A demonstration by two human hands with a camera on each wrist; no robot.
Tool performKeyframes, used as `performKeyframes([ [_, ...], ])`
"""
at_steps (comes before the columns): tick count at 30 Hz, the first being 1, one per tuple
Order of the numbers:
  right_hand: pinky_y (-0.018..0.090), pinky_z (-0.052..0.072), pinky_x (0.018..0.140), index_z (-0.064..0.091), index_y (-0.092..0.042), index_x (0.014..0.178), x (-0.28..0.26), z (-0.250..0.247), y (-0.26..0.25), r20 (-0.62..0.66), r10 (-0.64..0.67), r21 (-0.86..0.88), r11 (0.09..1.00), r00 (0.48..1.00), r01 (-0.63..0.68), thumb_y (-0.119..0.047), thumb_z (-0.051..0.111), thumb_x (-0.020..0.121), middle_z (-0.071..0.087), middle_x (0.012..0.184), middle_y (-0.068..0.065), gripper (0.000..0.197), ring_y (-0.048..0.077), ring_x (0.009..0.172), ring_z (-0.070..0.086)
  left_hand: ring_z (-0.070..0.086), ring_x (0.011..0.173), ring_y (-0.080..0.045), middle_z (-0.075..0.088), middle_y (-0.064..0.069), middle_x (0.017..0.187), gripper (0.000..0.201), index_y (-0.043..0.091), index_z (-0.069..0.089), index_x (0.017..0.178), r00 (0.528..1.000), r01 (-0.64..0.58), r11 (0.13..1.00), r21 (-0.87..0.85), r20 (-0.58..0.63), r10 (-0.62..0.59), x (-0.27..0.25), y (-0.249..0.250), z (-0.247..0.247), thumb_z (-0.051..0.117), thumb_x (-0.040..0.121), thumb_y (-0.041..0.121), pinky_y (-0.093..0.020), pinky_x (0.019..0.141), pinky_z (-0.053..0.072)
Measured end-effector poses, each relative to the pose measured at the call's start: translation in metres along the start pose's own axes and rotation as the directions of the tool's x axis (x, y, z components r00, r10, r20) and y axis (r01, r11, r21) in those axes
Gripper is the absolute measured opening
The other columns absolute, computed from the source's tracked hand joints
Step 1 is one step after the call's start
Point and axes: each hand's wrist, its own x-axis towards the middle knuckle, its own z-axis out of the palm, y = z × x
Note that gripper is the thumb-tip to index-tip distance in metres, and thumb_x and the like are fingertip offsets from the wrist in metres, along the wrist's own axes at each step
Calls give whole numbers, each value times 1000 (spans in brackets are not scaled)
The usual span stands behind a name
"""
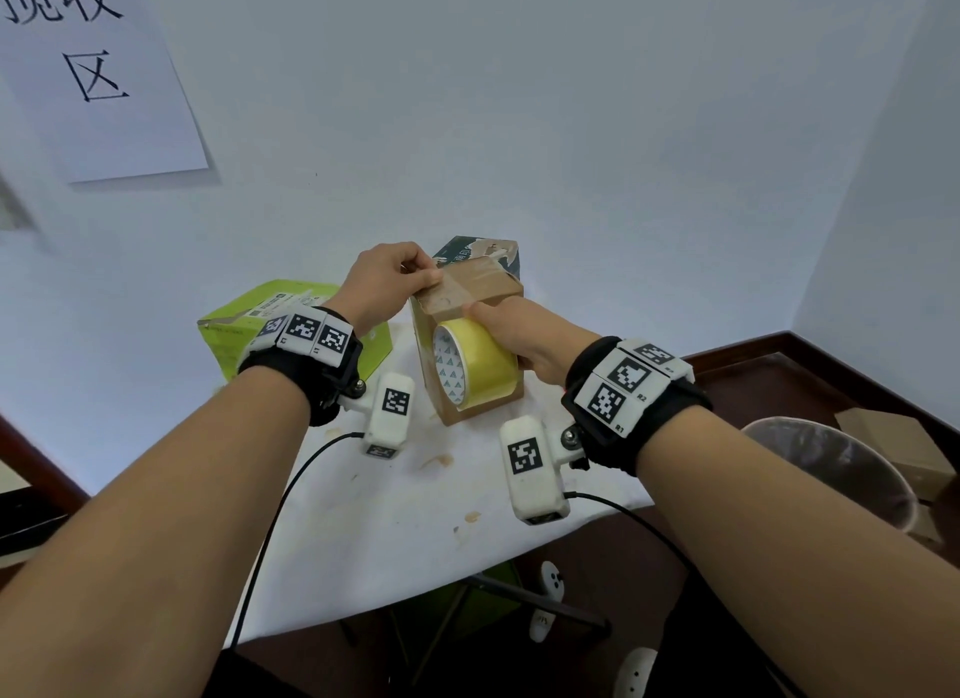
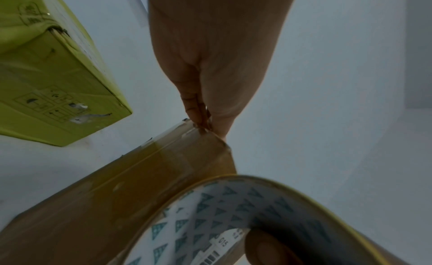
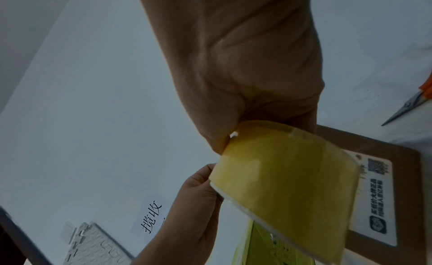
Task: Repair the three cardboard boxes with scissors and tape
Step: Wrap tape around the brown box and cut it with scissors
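Note:
A brown cardboard box [image 1: 480,411] stands upright mid-table. My left hand [image 1: 434,277] pinches the free end of the tape at the box's top left edge; the left wrist view shows the fingertips [image 2: 205,125] pressed together there. My right hand [image 1: 511,328] grips the yellow tape roll [image 1: 475,367] against the box's front face, thumb inside the core [image 2: 264,248]. A lime-green box [image 1: 291,318] lies to the left, and a dark green printed box [image 1: 475,248] stands behind the brown one. Orange-handled scissors [image 3: 406,106] lie on the table, seen only in the right wrist view.
The white table [image 1: 395,515] has its front edge close to me, with a wall right behind the boxes. A lined waste bin [image 1: 831,469] stands on the floor at the right. A paper sign [image 1: 98,74] hangs on the wall at upper left.

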Motion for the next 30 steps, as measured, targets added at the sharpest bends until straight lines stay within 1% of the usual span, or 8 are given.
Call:
performKeyframes([
  [4,47,47,99,53,-3,123,-1,1,-3,-14,-7,-71,997,1000,6,-39,38,99,61,119,15,46,31,108,60,56,72,-4,63,6,78,9,10,67,88,1000,-18,1000,-4,-11,18,0,-4,1,67,89,18,-3,61,41],
  [8,49,44,101,53,1,123,-3,2,-4,16,-12,-136,991,1000,14,-34,34,102,58,122,23,46,37,112,57,58,72,-6,64,5,77,7,12,67,86,999,-31,999,-19,-10,31,-2,-8,2,67,89,19,-8,66,44],
  [15,47,46,100,52,1,123,-2,2,-3,-7,5,-92,996,1000,-5,-38,38,100,61,120,18,47,33,110,59,57,76,-11,63,6,76,7,14,67,87,999,-34,999,15,4,34,-3,-8,3,67,89,21,-20,73,46],
  [18,44,46,99,52,1,123,-3,3,-3,-7,4,-89,996,1000,-4,-37,37,101,61,116,16,46,32,108,59,55,73,-10,62,7,76,8,13,67,88,999,-42,999,26,-9,42,-3,-9,4,66,89,21,-10,64,42],
  [20,45,46,99,53,1,122,-2,3,-4,-5,-5,-99,995,1000,4,-36,36,101,60,120,19,46,34,111,58,53,70,-7,60,8,75,9,12,66,89,999,-47,998,30,-16,48,-3,-9,5,65,90,21,-4,58,38],
  [22,47,46,100,52,2,123,-1,3,-5,1,-5,-125,992,1000,6,-36,35,101,59,122,21,47,35,112,57,54,70,-5,60,9,79,10,12,65,89,999,-49,998,32,-17,49,-3,-9,5,65,90,22,-2,58,38],
  [25,45,45,100,52,3,124,1,2,-4,14,-6,-153,988,1000,8,-38,36,101,59,123,22,49,36,113,57,54,73,0,56,10,89,9,13,64,88,998,-54,998,35,-15,55,-2,-10,3,64,91,22,-1,60,38],
  [30,45,48,98,54,4,125,4,2,2,22,-9,-150,989,1000,12,-41,40,100,58,124,23,53,35,108,59,54,75,-1,58,4,97,7,15,63,88,998,-57,998,34,-3,57,-2,-12,3,64,91,22,-2,62,39],
])
